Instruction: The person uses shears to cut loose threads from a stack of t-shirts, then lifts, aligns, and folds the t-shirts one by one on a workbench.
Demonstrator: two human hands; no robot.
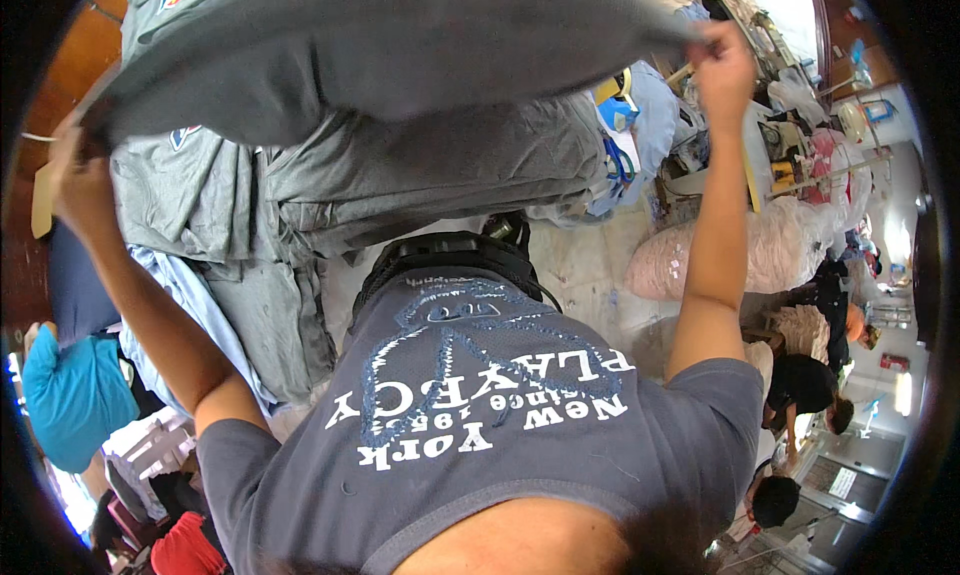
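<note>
A dark grey cloth garment (420, 50) is stretched in the air across the top of the view, its edges smeared by motion. My left hand (84, 180) is closed on its left end, and my right hand (728, 75) grips the right end, both arms spread wide. I cannot make out what kind of garment it is. Beneath it lies a pile of grey garments (400, 185), some with a small coloured emblem. The hanging cloth hides part of this pile.
Right of the pile lie blue-and-white items (618, 145) and light blue cloth (655, 105). A plastic-wrapped pink bundle (715, 250) stands at right. Several people are nearby, one in a turquoise top (78, 395) at left and one in black (803, 383) at right.
</note>
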